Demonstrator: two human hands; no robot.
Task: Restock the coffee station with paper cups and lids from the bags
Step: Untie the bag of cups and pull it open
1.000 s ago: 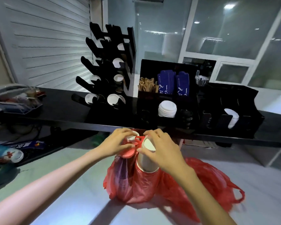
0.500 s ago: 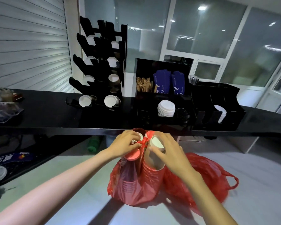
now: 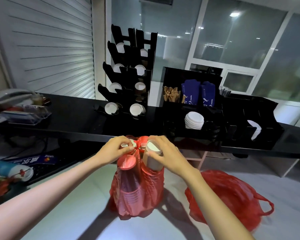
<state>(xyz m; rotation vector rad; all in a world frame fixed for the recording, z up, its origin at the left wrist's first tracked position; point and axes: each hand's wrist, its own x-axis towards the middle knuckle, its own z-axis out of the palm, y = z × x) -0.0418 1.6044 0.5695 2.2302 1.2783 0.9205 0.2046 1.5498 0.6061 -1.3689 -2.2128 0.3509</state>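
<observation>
A red plastic bag (image 3: 137, 193) stands on the white table, stuffed with stacks of paper cups (image 3: 153, 154) that poke out of its top. Its handles are tied in a knot (image 3: 139, 142) above the cups. My left hand (image 3: 115, 149) pinches the knot from the left. From the right, my right hand (image 3: 166, 153) pinches at the knot with its fingers around the top of a cup stack. A second red bag (image 3: 232, 196) lies slumped to the right.
Behind the bags runs a black counter (image 3: 73, 118) with a black cup dispenser rack (image 3: 128, 80) holding cups, an organizer (image 3: 194, 101) with stir sticks, blue packets and white lids (image 3: 194, 120), and a napkin holder (image 3: 255, 129). Clutter lies at the left.
Both hands stay at the knot on the bag. The camera has shifted, so the view has moved a little; the bag stands in the same place.
</observation>
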